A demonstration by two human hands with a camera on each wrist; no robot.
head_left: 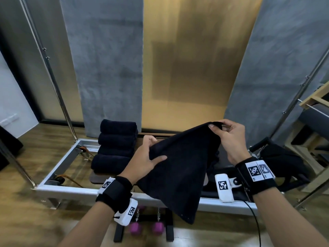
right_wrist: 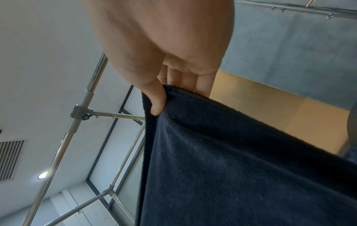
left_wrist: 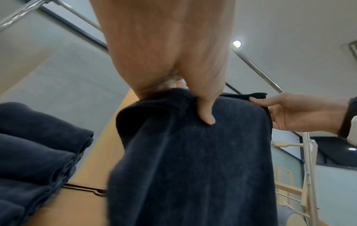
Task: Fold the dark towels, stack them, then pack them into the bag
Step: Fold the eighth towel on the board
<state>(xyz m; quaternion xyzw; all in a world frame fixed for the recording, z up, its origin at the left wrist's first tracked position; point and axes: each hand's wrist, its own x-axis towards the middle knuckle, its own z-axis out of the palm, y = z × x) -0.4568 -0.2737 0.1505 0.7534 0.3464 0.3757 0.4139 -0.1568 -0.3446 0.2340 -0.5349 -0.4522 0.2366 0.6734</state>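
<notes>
I hold a dark towel up in the air over the frame, and it hangs down in a point toward the floor. My left hand grips its left edge, thumb on the front of the cloth. My right hand pinches the top right corner between thumb and fingers, as the right wrist view shows on the towel. A stack of folded dark towels sits on the board to the left. A dark bag lies at the right, behind my right wrist.
A metal frame with a wooden board carries the stack. Purple dumbbells lie on the floor beneath it. Steel poles rise at both sides. A grey and gold wall stands behind, wooden shelving at the far right.
</notes>
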